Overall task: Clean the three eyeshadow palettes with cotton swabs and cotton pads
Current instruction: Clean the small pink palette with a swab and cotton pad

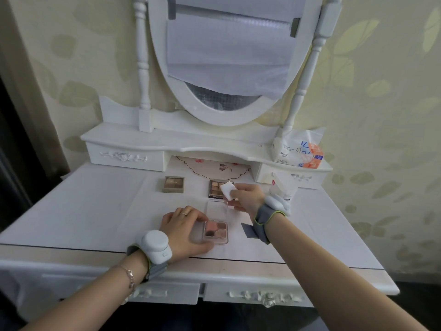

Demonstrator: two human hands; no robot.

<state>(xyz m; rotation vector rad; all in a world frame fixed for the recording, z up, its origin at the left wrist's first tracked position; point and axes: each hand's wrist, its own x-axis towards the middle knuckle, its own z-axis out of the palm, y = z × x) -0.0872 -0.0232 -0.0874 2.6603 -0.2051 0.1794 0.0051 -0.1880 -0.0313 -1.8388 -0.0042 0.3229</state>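
The left hand (183, 231) rests on the tabletop (90, 211), fingers curled round the open pink eyeshadow palette (216, 231) at its left edge. The right hand (245, 197), raised behind it, pinches a white cotton pad (228, 187) over the multi-shade palette (216, 187). A beige palette (173, 184) lies further left.

Left hand (185, 231) lies curled and low; right hand (247, 197) raised, fingers pinched.
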